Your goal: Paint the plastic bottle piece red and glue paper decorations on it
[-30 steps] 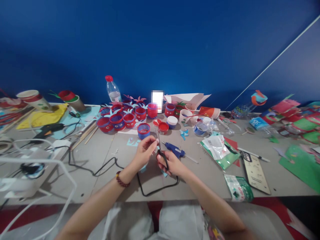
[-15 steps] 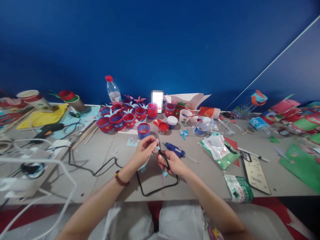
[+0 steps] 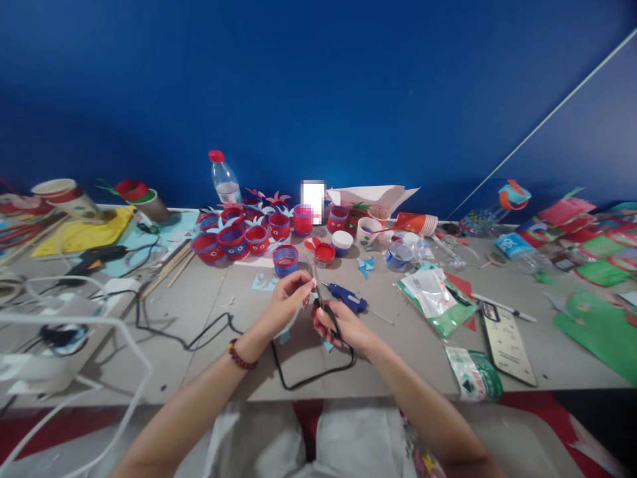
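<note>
My right hand [image 3: 338,324] is closed round the handles of a pair of black-handled scissors [image 3: 330,320], whose blades point up and away from me. Close to the blades, my left hand [image 3: 293,292] pinches something small, mostly hidden by the fingers; it may be a bit of paper. Just beyond the scissors lies a blue glue gun [image 3: 347,298]. A small blue-and-red cup [image 3: 285,261] stands past my left fingertips. Light-blue paper scraps [image 3: 284,336] lie on the table under my hands.
Several red and purple decorated cups [image 3: 232,241] stand at the back beside a red-capped bottle [image 3: 225,178]. A black cord [image 3: 318,385] loops below my hands. At left are a white power strip [image 3: 99,325] and wooden sticks [image 3: 172,269]; at right, packets [image 3: 438,309] and a metal plate [image 3: 508,345].
The scissors and my right hand have shifted slightly, and the handles sit at a slightly different angle. My left hand stays nearly in place, still pinching.
</note>
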Available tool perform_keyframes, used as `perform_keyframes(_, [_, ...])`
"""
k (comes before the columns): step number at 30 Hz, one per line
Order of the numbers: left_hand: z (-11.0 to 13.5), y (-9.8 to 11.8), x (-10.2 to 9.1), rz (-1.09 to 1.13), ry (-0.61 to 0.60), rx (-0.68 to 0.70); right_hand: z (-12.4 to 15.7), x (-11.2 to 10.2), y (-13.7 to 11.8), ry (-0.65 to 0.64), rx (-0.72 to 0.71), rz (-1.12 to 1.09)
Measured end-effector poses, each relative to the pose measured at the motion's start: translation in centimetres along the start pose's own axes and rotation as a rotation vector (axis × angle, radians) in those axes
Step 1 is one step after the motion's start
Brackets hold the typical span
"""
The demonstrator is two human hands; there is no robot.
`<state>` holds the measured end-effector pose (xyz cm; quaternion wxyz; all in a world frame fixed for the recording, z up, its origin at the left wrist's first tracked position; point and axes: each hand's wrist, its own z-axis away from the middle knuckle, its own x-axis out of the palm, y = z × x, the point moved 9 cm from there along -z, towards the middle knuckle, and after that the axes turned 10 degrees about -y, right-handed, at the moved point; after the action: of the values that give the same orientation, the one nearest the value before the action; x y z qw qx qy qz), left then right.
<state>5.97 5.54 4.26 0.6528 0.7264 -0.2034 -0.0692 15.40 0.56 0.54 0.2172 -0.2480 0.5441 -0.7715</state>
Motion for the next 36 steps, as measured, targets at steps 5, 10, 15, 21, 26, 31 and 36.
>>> perform_keyframes(5, [0.0, -0.2, 0.1, 0.013, -0.011, -0.007, 0.0, 0.2, -0.1, -0.016, 0.005, 0.006])
perform_keyframes(10, [0.0, -0.1, 0.1, 0.026, -0.019, -0.008, 0.2, 0.2, -0.4, -0.01, 0.007, 0.004])
perform_keyframes(15, [0.0, -0.1, 0.0, 0.036, -0.007, -0.022, 0.2, 0.1, -0.6, 0.0, 0.006, 0.032])
perform_keyframes(21, [-0.1, -0.1, -0.2, -0.007, -0.016, -0.007, 0.3, -0.4, -0.7, 0.031, 0.007, 0.059])
perform_keyframes(26, [-0.2, 0.3, -0.4, -0.062, -0.041, -0.015, 0.2, -1.0, -0.3, 0.054, -0.018, 0.061])
perform_keyframes(31, [-0.4, 0.7, -0.5, -0.097, -0.056, -0.026, 0.1, -1.2, -0.1, 0.065, -0.003, 0.047])
perform_keyframes(36, [-0.5, 0.3, -0.5, -0.042, -0.048, -0.063, 0.3, -1.3, 0.0, 0.072, 0.029, 0.048])
